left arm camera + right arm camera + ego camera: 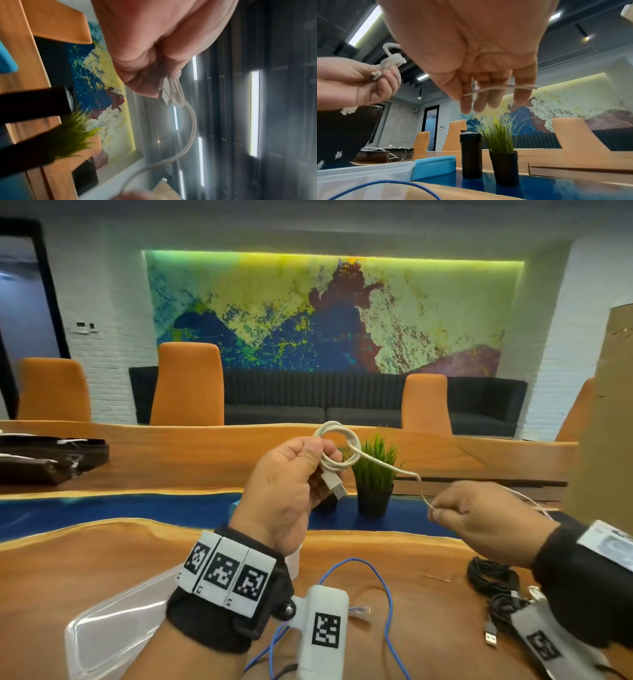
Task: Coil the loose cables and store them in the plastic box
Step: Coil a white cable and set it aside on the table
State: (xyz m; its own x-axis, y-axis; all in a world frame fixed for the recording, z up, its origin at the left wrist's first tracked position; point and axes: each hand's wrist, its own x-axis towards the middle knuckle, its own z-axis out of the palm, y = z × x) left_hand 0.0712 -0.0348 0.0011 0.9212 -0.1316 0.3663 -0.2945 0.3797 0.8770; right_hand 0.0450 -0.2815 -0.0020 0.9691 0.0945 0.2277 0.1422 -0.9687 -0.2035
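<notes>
White cable [337, 448] — coiled in left hand [287, 491] grip.

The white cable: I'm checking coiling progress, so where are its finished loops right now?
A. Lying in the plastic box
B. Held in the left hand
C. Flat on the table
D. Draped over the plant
B: the left hand grips the looped white cable above the table, while the right hand pinches its loose tail.

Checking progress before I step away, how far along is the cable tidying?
Done: nothing visibly stored yet; the box interior isn't clear. In hand: left hand grips the white cable coil, right hand pinches its tail. Left: blue cable and black cable lie loose.
</notes>
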